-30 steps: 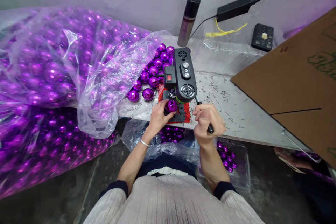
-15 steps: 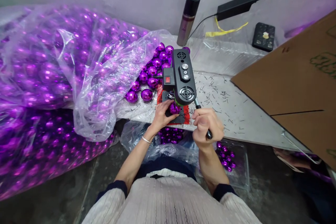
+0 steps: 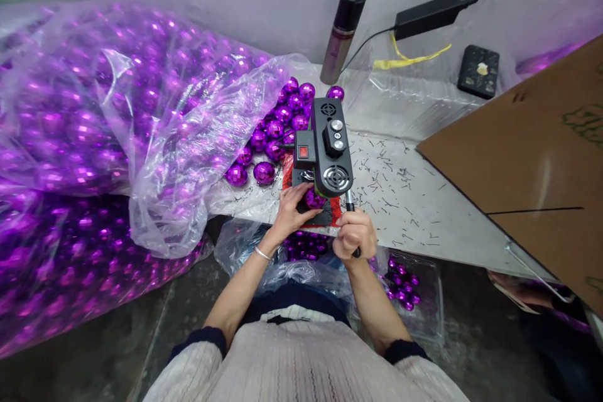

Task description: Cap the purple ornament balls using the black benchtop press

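Observation:
A small black press machine [image 3: 330, 147] with a red switch stands on a red mat at the near edge of the grey table [image 3: 424, 201]. My left hand [image 3: 294, 210] pinches a purple faceted ball [image 3: 313, 199] under the machine's head. My right hand [image 3: 355, 232] is closed round the machine's black lever handle [image 3: 351, 213], just right of the ball. Loose purple balls [image 3: 282, 125] lie behind and left of the machine.
Large clear bags of purple balls [image 3: 94, 138] fill the left side. A bag and a clear tray of balls [image 3: 405, 286] sit below the table edge. A spray can [image 3: 342, 34], power adapter [image 3: 426, 12] and brown cardboard [image 3: 532, 157] stand behind and right. Small metal bits litter the table.
My right hand has swung the lever handle leftward and closer to the machine. My left hand has kept the ball under the head.

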A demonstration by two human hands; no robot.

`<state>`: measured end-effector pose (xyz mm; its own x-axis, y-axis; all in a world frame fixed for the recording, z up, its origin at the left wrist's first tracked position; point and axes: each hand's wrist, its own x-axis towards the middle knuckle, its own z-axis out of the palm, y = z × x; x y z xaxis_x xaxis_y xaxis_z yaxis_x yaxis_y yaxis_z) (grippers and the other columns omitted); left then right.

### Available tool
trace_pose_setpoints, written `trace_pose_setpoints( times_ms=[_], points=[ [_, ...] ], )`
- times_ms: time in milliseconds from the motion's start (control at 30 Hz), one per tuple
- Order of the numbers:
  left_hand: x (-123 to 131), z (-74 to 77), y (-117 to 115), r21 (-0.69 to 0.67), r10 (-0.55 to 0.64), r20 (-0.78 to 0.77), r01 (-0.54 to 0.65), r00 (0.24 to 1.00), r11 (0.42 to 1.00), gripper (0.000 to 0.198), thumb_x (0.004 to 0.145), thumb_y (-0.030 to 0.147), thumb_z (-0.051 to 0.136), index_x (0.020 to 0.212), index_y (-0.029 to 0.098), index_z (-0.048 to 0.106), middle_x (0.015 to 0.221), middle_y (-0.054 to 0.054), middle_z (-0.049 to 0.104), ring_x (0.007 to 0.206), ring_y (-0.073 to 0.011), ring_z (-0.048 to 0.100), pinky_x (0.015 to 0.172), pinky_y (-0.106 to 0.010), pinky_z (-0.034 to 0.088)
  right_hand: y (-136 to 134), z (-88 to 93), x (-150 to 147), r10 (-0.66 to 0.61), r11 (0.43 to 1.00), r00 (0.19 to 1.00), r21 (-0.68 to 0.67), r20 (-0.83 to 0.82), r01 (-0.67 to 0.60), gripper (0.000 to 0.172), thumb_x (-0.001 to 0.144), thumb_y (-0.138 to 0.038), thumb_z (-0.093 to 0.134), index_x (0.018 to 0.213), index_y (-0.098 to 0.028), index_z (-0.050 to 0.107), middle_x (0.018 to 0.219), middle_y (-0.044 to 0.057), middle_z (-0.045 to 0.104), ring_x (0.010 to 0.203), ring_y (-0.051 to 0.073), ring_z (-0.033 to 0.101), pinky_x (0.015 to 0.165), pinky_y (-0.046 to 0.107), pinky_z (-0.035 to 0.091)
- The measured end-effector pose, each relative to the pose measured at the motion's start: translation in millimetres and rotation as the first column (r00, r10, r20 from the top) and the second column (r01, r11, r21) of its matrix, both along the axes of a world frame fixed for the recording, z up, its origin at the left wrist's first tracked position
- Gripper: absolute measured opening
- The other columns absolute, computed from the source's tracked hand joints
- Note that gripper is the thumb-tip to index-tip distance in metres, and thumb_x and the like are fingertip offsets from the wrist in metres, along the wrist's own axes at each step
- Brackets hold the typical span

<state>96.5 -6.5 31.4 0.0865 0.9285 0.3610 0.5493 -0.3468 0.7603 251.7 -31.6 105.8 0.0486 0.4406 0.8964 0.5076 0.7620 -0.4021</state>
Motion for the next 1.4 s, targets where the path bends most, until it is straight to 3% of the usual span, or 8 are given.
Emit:
trace_pose_setpoints(
  times_ms=[700,800,900,1067,1167,1267,1333,1400],
  points=[
    [-1,-2.7,2,0.03,-0.001,0.001,0.001,1.0,1.0,0.068,0.077,0.049,0.086,0.135,0.023,0.063,0.129,-0.013,0.073,0.121,-0.0295,0.067,0.108,-0.047,0.047,6,-19.8,-3,0.09,0.995,0.995,0.051,-0.032,-0.089,0.031,0.105,-0.028,0.038,0.076,-0.023,0.049,0.073,0.0,0.058,0.06,0.013,0.056,0.057,0.031,0.047],
    [-1,-2.6,5,0.04,-0.009,0.014,0.008,1.0,0.999,0.068,0.075,0.049,0.087,0.134,0.023,0.064,0.129,-0.013,0.073,0.121,-0.0297,0.067,0.108,-0.048,0.048,5,-8.8,-3,0.085,0.996,0.995,0.045,-0.062,-0.082,0.033,0.104,-0.027,0.039,0.073,-0.023,0.049,0.071,0.0,0.057,0.059,0.013,0.055,0.057,0.031,0.046],
    [-1,-1.9,5,0.073,-0.01,0.045,0.006,0.999,0.997,0.068,0.077,0.05,0.085,0.135,0.023,0.063,0.129,-0.013,0.072,0.122,-0.0299,0.067,0.109,-0.049,0.049,2,19.6,-4,0.032,0.999,0.997,-0.023,-0.073,-0.034,0.033,0.102,-0.023,0.043,0.07,-0.022,0.049,0.069,-0.001,0.058,0.06,0.013,0.055,0.057,0.03,0.043],
    [-6,-3.8,-29,0.199,0.033,0.078,-0.048,0.996,0.979,0.069,0.087,0.049,0.076,0.146,0.023,0.051,0.134,-0.014,0.069,0.127,-0.0287,0.065,0.108,-0.049,0.052,-2,61.1,-4,-0.01,0.99,0.997,-0.14,-0.08,-0.002,0.032,0.099,-0.015,0.047,0.067,-0.022,0.049,0.064,-0.002,0.056,0.063,0.013,0.059,0.057,0.03,0.04],
    [-14,-13.5,-71,0.27,-0.03,-0.029,0.036,0.999,0.962,0.071,0.087,0.051,0.075,0.146,0.022,0.05,0.129,-0.016,0.07,0.121,-0.0287,0.068,0.101,-0.047,0.056,-3,61.6,-3,0.006,0.992,0.997,-0.122,-0.071,-0.014,0.032,0.098,-0.014,0.049,0.067,-0.021,0.049,0.061,-0.002,0.054,0.063,0.013,0.06,0.058,0.029,0.04],
    [-22,-24.0,-101,0.226,-0.134,-0.178,0.173,0.975,0.959,0.081,0.079,0.07,0.072,0.14,0.019,0.058,0.123,-0.018,0.072,0.113,-0.03,0.071,0.094,-0.045,0.057,-3,52.7,-2,0.002,0.994,0.998,-0.105,-0.064,-0.009,0.032,0.098,-0.017,0.049,0.067,-0.022,0.052,0.061,-0.002,0.055,0.063,0.014,0.06,0.059,0.03,0.042],
    [-28,-23.5,-101,0.237,-0.118,-0.187,0.162,0.975,0.958,0.09,0.074,0.082,0.066,0.137,0.018,0.061,0.123,-0.019,0.071,0.113,-0.0315,0.07,0.095,-0.045,0.056,-3,48.0,-2,-0.007,0.995,0.998,-0.103,-0.063,0.001,0.032,0.099,-0.018,0.048,0.067,-0.022,0.052,0.06,-0.002,0.055,0.063,0.014,0.061,0.059,0.031,0.042],
    [-35,-13.2,-81,0.287,0.038,-0.137,0.003,0.99,0.958,0.082,0.081,0.079,0.061,0.137,0.019,0.062,0.126,-0.018,0.07,0.117,-0.031,0.067,0.098,-0.044,0.054,-3,45.9,-3,-0.012,0.995,0.997,-0.099,-0.07,0.005,0.033,0.099,-0.018,0.048,0.067,-0.022,0.052,0.059,-0.002,0.054,0.063,0.015,0.061,0.059,0.03,0.042]
  ],
)
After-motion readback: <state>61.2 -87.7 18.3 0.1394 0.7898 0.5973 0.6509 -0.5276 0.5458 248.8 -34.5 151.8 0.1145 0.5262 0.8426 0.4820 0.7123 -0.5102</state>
